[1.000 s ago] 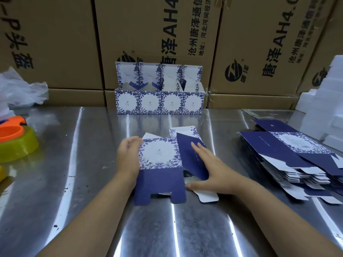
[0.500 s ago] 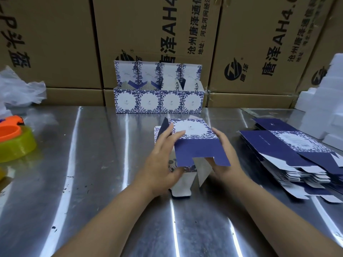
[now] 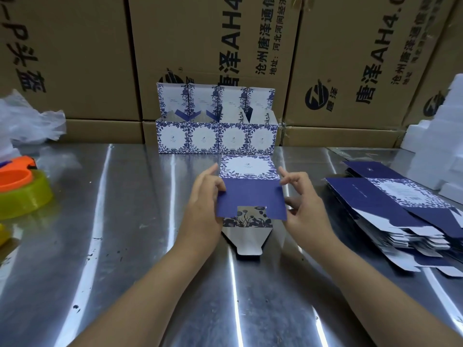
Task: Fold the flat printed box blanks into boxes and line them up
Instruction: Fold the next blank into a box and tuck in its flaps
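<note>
- Blue box [image 3: 251, 194] sat half-folded between my hands on the table [image 3: 125, 246].
- Left hand [image 3: 204, 206] and right hand [image 3: 304, 209] each gripped one side.
- Four boxes [image 3: 216, 132] stood behind in a row.

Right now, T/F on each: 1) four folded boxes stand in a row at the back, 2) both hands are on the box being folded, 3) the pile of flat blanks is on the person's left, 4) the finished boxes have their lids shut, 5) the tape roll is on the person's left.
1) Four folded boxes stand in a row at the back: true.
2) Both hands are on the box being folded: true; the left hand and the right hand hold its sides.
3) The pile of flat blanks is on the person's left: false; it lies on the right.
4) The finished boxes have their lids shut: false; the lids stand open.
5) The tape roll is on the left: true.
</note>
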